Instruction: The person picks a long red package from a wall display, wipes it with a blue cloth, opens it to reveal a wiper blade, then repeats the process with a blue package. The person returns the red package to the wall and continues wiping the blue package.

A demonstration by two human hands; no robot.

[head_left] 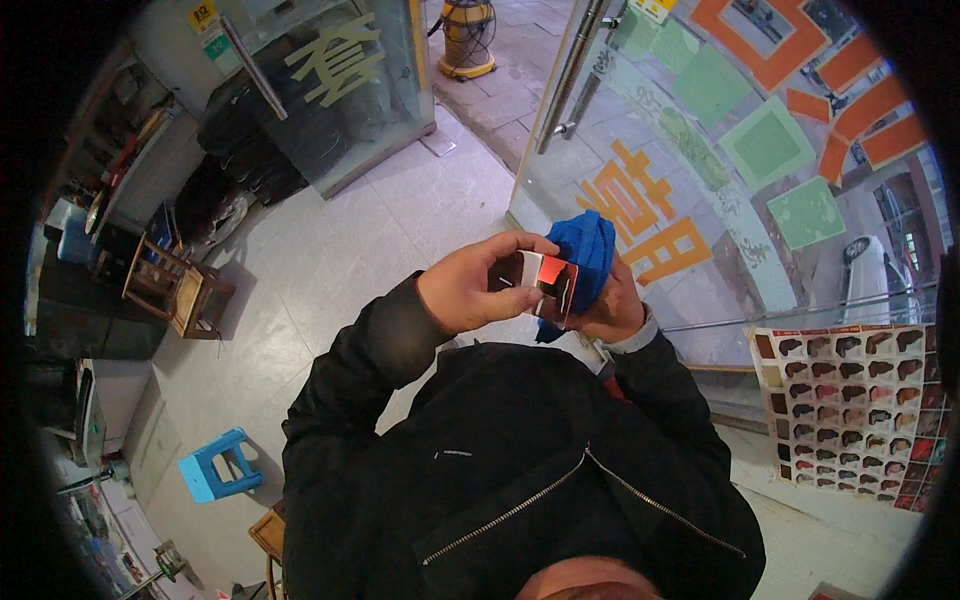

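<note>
My left hand point(468, 284) is closed around a small red, white and dark box point(556, 272), its thumb and fingers gripping two sides. Right up against the box is a bunched blue cloth point(590, 248), partly behind it. My right hand point(618, 306) is closed on the cloth from the other side; most of its fingers are hidden behind it. Both hands are close together in front of my chest, and a loose end of the cloth hangs below the box.
Ahead is an open doorway between two glass doors point(345, 90), with a yellow vacuum cleaner point(466, 40) outside. A wooden chair point(180, 288) and a blue plastic stool point(220, 468) stand on the tiled floor to the left. A hair-colour sample chart point(850, 405) hangs at right.
</note>
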